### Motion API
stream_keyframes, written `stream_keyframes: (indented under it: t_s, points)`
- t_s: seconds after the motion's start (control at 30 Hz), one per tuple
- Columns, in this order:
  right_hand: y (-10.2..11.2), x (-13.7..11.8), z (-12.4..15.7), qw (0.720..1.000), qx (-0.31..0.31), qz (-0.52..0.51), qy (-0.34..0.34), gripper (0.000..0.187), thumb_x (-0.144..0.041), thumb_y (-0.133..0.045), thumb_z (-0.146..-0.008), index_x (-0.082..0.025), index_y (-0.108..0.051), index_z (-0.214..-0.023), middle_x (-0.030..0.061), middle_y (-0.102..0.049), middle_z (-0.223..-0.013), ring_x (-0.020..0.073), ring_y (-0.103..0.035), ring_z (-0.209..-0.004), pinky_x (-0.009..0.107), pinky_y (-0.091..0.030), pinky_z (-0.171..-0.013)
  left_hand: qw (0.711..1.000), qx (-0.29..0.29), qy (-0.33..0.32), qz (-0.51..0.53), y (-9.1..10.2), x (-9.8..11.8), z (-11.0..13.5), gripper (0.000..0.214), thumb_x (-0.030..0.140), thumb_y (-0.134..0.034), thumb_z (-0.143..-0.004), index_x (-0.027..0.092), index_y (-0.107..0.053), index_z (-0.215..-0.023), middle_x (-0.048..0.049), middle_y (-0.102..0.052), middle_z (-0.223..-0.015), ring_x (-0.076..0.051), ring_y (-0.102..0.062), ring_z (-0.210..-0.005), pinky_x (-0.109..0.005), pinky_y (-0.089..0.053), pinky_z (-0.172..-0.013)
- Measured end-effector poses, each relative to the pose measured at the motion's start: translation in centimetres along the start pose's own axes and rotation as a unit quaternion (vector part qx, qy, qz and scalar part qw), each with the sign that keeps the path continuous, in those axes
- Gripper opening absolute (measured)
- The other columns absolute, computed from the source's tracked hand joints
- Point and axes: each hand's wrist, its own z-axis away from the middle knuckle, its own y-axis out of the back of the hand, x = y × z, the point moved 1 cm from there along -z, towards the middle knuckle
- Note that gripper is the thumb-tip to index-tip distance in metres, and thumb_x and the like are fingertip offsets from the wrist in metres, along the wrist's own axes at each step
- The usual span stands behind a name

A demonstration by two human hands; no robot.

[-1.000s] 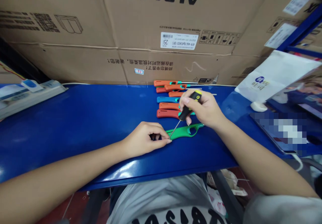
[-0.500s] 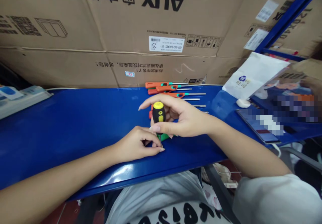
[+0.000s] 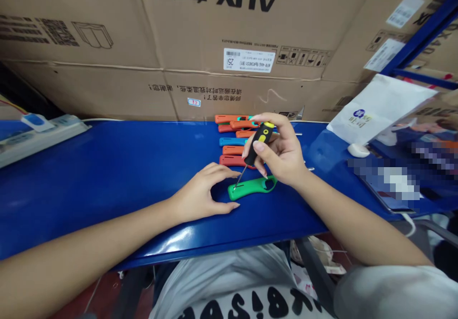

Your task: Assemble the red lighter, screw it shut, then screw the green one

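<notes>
A green long-necked lighter lies on the blue table in front of me. My right hand is wrapped round the black and yellow handle of a screwdriver. The screwdriver slants down to the left, with its tip at the left end of the green lighter. My left hand is at that same end, thumb and fingers spread apart, holding nothing. Behind are several more lighters, among them a blue lighter and a red lighter. My right hand partly hides them.
A large cardboard box stands along the back of the blue table. On the left lies a power strip. To the right are a white paper bag, a white rounded case and a phone with a cable.
The screwdriver has gone from upright to slanted, and my right hand has moved right and up. My left thumb and fingers have spread apart, leaving the green lighter in plain sight.
</notes>
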Motion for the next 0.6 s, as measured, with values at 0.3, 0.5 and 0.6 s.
stream_keyframes:
  t_s: [0.3, 0.5, 0.6]
  points:
    - [-0.1, 1.1, 0.5, 0.991, -0.010, 0.006, 0.135, 0.033, -0.033, -0.066, -0.095, -0.030, -0.050, -0.124, -0.0038, -0.067, -0.078, 0.0073, -0.052, -0.040, 0.018, -0.041, -0.027, 0.999, -0.042, -0.030, 0.008, -0.2, -0.1, 0.3, 0.049, 0.026, -0.076, -0.085, 0.019, -0.063, -0.132, -0.0075, -0.073, -0.118, -0.023, -0.067, -0.110, -0.038, -0.053, -0.101]
    - [-0.2, 1.5, 0.5, 0.988, -0.027, 0.033, 0.146, 0.033, -0.032, -0.063, -0.098, -0.030, -0.047, -0.126, -0.0016, -0.067, -0.085, 0.0066, -0.051, -0.041, 0.018, -0.044, -0.028, 0.998, -0.048, -0.032, 0.006, -0.2, -0.2, 0.2, 0.043, 0.024, -0.073, -0.090, 0.018, -0.063, -0.131, -0.0075, -0.073, -0.114, -0.022, -0.067, -0.106, -0.037, -0.053, -0.097]
    - [-0.3, 1.6, 0.6, 0.988, -0.026, 0.033, 0.148, 0.034, -0.033, -0.065, -0.096, -0.030, -0.048, -0.125, 0.0015, -0.069, -0.097, 0.0060, -0.053, -0.043, 0.018, -0.045, -0.028, 0.998, -0.047, -0.033, 0.005, -0.2, -0.2, 0.2, 0.043, 0.024, -0.074, -0.089, 0.019, -0.064, -0.131, -0.0071, -0.073, -0.114, -0.022, -0.067, -0.106, -0.037, -0.053, -0.097]
